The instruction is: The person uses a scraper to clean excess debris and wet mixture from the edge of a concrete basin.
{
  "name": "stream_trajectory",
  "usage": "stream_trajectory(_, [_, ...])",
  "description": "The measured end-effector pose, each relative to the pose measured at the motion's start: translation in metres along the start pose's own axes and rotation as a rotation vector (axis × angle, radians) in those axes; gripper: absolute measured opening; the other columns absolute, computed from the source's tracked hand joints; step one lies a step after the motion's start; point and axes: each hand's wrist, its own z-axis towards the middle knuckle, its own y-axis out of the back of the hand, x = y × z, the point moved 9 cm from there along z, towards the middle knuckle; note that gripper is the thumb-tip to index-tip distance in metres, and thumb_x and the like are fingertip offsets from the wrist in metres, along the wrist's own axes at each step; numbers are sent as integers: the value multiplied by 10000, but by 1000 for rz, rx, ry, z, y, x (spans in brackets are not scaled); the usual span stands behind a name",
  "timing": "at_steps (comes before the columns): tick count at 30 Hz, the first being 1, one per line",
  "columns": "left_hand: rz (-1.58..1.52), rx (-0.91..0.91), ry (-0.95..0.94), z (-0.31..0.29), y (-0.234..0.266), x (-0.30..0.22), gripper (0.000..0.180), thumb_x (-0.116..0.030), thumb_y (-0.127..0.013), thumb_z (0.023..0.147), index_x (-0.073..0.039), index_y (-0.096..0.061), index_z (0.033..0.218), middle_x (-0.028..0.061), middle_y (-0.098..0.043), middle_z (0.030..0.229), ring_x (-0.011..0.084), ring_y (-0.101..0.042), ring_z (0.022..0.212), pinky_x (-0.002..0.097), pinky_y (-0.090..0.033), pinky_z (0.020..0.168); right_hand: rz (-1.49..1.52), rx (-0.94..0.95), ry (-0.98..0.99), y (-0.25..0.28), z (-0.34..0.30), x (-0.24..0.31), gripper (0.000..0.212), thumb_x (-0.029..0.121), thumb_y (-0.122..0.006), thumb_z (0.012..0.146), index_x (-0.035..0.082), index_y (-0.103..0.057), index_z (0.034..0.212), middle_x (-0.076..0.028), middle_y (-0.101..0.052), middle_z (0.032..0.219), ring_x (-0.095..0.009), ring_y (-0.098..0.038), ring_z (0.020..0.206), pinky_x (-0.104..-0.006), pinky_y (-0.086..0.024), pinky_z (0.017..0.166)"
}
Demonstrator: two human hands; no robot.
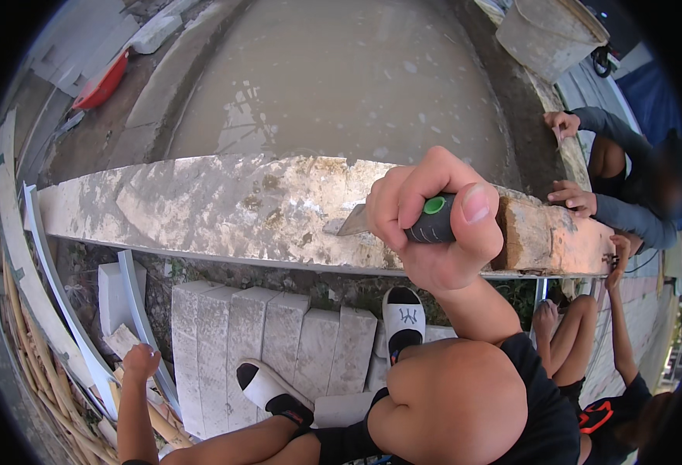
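Observation:
My right hand (441,225) is wrapped round the dark handle of a scraper (427,225), which has a green round inset at its butt end. Its thin metal blade points left, against the mottled, patchy top of a long pale beam-like ledge (240,201). Low on the left, my left hand (141,362) is closed, away from the ledge and beside a pale metal channel (141,310). Whatever its fingers hold, if anything, is too small to make out.
Murky water (341,85) fills a basin beyond the ledge. Pale blocks (271,333) lie by my feet, bamboo poles (39,372) at left. A red basin (102,81) and a dirty bucket (550,35) stand farther off. Two people work at right, one with hands (573,198) on the edge.

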Motion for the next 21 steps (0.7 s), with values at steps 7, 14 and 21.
stream_trajectory(7, [2, -23, -5, 6, 1, 3, 369, -394, -654, 848, -98, -752, 1045, 190, -704, 1059, 357, -682, 1005, 438, -543, 906, 132, -42, 92, 16, -4, 7, 539, 541, -326, 1006, 55, -428, 797, -99, -471, 546, -162, -381, 457, -322, -337, 452])
stream_trajectory(14, [3, -16, 11, 1, -1, 5, 373, -398, -653, 853, -98, -750, 1051, 185, -700, 1069, 346, -677, 1021, 426, -537, 922, 154, -75, 180, 11, -14, 17, 534, 471, -360, 1027, 10, -473, 782, -131, -525, 568, -168, -436, 477, -309, -359, 458])
stream_trajectory(21, [-6, 5, 13, 3, 2, 1, 386, -403, -647, 864, -91, -748, 1069, 184, -701, 1092, 347, -678, 1030, 426, -537, 927, 62, -36, 126, 11, -21, 10, 539, 505, -361, 1026, 24, -466, 809, -124, -513, 589, -184, -433, 492, -339, -372, 486])
